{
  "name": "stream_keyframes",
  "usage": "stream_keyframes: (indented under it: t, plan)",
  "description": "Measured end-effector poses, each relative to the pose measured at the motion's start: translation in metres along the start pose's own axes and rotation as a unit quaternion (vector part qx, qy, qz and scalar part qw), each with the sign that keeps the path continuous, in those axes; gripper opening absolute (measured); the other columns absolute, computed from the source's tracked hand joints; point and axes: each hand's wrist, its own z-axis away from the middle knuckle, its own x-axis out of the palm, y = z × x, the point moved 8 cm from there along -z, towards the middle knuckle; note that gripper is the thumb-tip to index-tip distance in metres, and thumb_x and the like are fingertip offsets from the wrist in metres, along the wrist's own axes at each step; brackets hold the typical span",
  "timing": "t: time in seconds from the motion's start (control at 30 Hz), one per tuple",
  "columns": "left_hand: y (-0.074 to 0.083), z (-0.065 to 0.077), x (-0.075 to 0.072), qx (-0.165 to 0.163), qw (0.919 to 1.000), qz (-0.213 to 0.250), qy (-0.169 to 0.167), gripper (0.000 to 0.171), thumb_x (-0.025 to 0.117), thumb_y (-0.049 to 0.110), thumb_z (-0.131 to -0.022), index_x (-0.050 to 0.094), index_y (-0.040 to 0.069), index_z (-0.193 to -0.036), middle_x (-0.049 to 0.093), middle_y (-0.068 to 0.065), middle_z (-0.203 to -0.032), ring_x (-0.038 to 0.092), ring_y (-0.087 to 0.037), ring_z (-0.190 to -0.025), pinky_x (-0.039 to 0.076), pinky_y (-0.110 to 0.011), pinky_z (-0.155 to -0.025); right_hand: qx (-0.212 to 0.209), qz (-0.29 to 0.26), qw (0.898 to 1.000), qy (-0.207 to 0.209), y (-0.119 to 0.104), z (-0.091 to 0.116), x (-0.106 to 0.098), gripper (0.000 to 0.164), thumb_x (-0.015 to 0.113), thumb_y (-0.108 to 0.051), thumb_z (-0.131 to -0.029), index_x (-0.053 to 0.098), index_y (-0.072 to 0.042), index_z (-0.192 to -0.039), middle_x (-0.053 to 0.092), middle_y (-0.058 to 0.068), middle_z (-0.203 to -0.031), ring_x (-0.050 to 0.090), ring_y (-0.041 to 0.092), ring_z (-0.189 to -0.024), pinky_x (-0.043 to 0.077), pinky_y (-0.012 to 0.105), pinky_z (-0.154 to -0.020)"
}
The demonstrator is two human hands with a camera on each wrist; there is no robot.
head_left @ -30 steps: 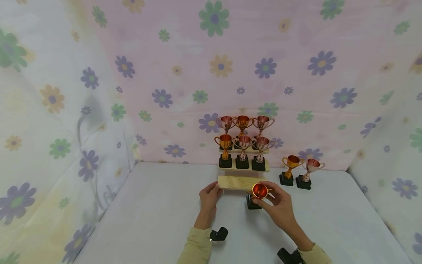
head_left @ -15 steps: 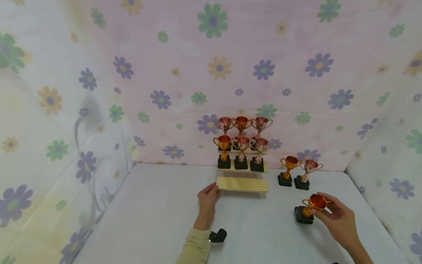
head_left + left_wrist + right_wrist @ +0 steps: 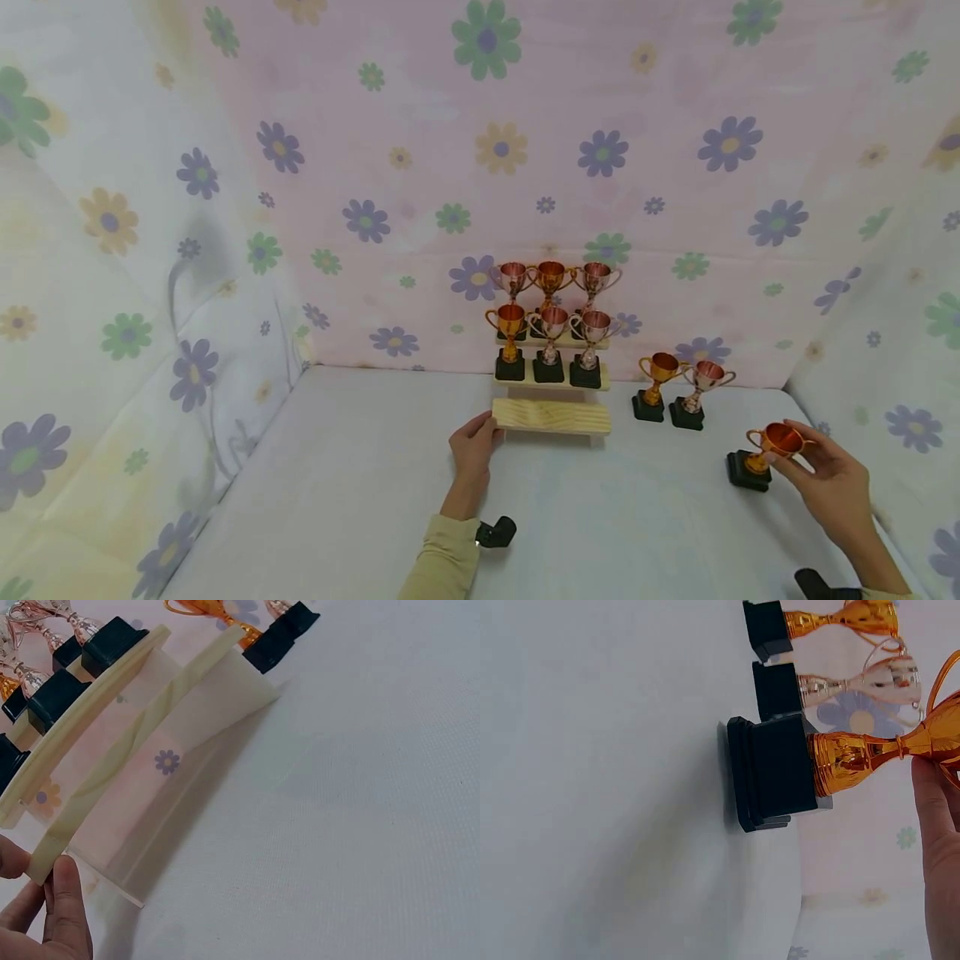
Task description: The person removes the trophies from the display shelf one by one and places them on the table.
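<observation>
At the right of the table, my right hand (image 3: pixel 832 483) holds a gold trophy cup (image 3: pixel 780 439) by its bowl, its black base (image 3: pixel 780 769) close over the white tabletop. My left hand (image 3: pixel 474 457) pinches the left end of the lowest wooden step (image 3: pixel 551 416) of a tiered stand; in the left wrist view, thumb and fingers (image 3: pixel 69 896) are on either side of the board. That step bears nothing. On the middle step stand a gold trophy (image 3: pixel 511 323) and two silvery-pink ones (image 3: pixel 552 323). Behind them, the top step holds another row of trophies (image 3: pixel 551 277), their bases partly hidden.
Right of the stand, a gold trophy (image 3: pixel 662 369) and a silvery-pink trophy (image 3: pixel 705 378) stand upright on the table (image 3: pixel 375 483). A flower-printed cloth (image 3: pixel 420 158) hangs behind and along both sides. Clear panels (image 3: pixel 217 705) support the wooden steps.
My right hand has carried the gold trophy from in front of the lowest step rightward to the table's right side. My left hand has stayed at the step's end.
</observation>
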Motion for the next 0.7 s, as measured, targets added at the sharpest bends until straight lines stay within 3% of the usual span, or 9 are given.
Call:
stream_keyframes:
  t: [0.17,0.3,0.43,0.53,0.7]
  plan:
    - [-0.002,-0.001,0.0,-0.009,0.9999,-0.005,0.0,0.026,0.061,-0.002,-0.094,0.067,-0.015,-0.116,0.069,-0.027,-0.111,0.069,-0.015,-0.084,0.062,-0.036,-0.086,0.017,0.02,1.0,-0.006,0.011,-0.016,-0.003,0.053,0.075,-0.003,-0.09,0.058,-0.005,-0.14,0.058,-0.027,-0.121,0.051,-0.022,-0.101,0.045,-0.002,-0.08]
    - [-0.008,-0.006,-0.001,-0.008,1.0,-0.001,0.003,0.026,0.061,-0.002,-0.094,0.068,-0.014,-0.116,0.068,-0.026,-0.112,0.069,-0.014,-0.084,0.062,-0.032,-0.084,0.032,0.05,0.998,-0.022,0.021,-0.027,-0.001,0.057,0.075,-0.015,-0.093,0.055,-0.01,-0.146,0.058,-0.018,-0.134,0.047,-0.024,-0.101,0.044,-0.002,-0.08]
    - [-0.008,-0.006,-0.001,-0.014,0.9999,-0.005,0.001,0.026,0.061,-0.001,-0.095,0.068,-0.013,-0.117,0.068,-0.025,-0.113,0.068,-0.014,-0.085,0.062,-0.031,-0.084,0.056,0.071,0.995,-0.046,0.028,-0.038,0.003,0.062,0.073,-0.026,-0.095,0.05,-0.006,-0.149,0.051,-0.027,-0.124,0.046,-0.022,-0.102,0.045,-0.002,-0.078]
    - [-0.008,-0.006,-0.001,-0.018,0.9998,-0.006,0.001,0.026,0.062,0.0,-0.095,0.068,-0.012,-0.117,0.068,-0.025,-0.114,0.068,-0.014,-0.085,0.062,-0.03,-0.083,0.076,0.085,0.992,-0.061,0.032,-0.046,0.006,0.066,0.072,-0.032,-0.096,0.047,-0.005,-0.15,0.051,-0.023,-0.122,0.054,-0.01,-0.11,0.046,-0.001,-0.077]
    - [-0.008,-0.006,-0.001,-0.021,0.9998,-0.004,-0.001,0.027,0.062,0.0,-0.095,0.067,-0.013,-0.118,0.068,-0.026,-0.115,0.068,-0.014,-0.085,0.062,-0.029,-0.082,0.1,0.107,0.986,-0.078,0.036,-0.058,0.012,0.07,0.069,-0.038,-0.097,0.042,-0.004,-0.153,0.054,0.013,-0.141,0.058,0.028,-0.129,0.048,0.0,-0.076]
